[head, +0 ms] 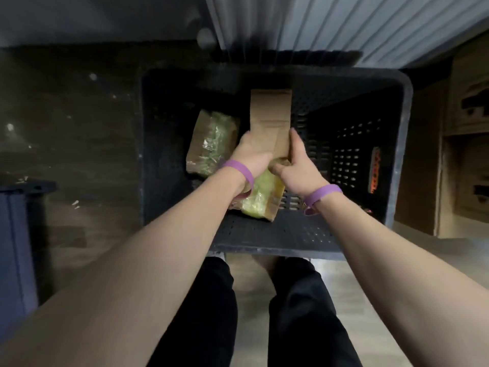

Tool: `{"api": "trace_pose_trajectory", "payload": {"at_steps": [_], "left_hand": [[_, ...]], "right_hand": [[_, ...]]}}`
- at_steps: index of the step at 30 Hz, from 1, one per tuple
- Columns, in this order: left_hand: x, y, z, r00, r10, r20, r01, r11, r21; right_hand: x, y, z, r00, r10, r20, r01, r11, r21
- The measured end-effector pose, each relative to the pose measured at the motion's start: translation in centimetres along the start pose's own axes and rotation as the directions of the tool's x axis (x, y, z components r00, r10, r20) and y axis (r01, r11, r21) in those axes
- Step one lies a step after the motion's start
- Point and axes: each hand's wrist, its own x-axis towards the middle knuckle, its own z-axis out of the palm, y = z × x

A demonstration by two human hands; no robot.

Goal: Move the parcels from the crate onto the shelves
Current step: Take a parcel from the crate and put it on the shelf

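Note:
A black perforated plastic crate (pixel 397 144) stands on the floor in front of my legs. Inside it, both hands hold one brown paper parcel (pixel 270 112) that sticks up and away from me. My left hand (pixel 250 154) grips its left side and my right hand (pixel 297 165) grips its right side near the bottom. A second brown parcel with a clear window showing green contents (pixel 211 144) lies at the crate's left. A third parcel with yellowish contents (pixel 262 200) lies under my wrists near the front wall.
Cardboard boxes (pixel 468 107) are stacked to the right of the crate. A corrugated grey surface (pixel 344 25) rises behind the crate. A dark blue object (pixel 16 234) stands at the left edge. An orange label (pixel 374 170) shows on the crate's right wall.

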Motion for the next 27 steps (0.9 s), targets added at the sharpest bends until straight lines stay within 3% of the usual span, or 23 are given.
{"api": "trace_pose_trajectory", "payload": {"at_steps": [5, 13, 15, 17, 19, 24, 27], "left_hand": [[-7.6, 1.7, -2.1, 1.000, 0.003, -0.010, -0.003, 1.000, -0.024], [-27.7, 10.8, -10.3, 0.995, 0.050, -0.084, -0.055, 0.997, -0.058], [-32.9, 14.2, -12.4, 0.994, 0.012, -0.105, -0.036, 0.974, -0.222], [-37.5, 17.4, -14.3, 0.996, -0.044, -0.083, 0.000, 0.885, -0.465], [-41.1, 19.6, -15.8, 0.995, -0.037, -0.094, -0.022, 0.827, -0.562], [-47.3, 22.6, -17.9, 0.994, 0.054, -0.091, -0.093, 0.856, -0.508], [-49.8, 23.4, -18.8, 0.973, 0.193, -0.127, -0.228, 0.891, -0.392]], "right_hand": [[-7.4, -3.8, -1.3, 0.999, -0.043, 0.001, 0.043, 0.996, 0.075], [-26.1, -19.4, -4.7, 0.987, -0.036, -0.155, 0.064, 0.982, 0.177], [-30.4, -23.6, -5.7, 0.978, -0.032, -0.205, 0.075, 0.976, 0.206], [-34.3, -27.8, -6.6, 0.974, -0.028, -0.223, 0.096, 0.950, 0.298], [-37.6, -31.5, -7.7, 0.970, -0.069, -0.233, 0.154, 0.916, 0.370], [-43.6, -37.2, -10.0, 0.974, -0.150, -0.172, 0.196, 0.935, 0.297], [-45.9, -39.3, -10.6, 0.974, -0.176, -0.145, 0.202, 0.960, 0.193]]}}
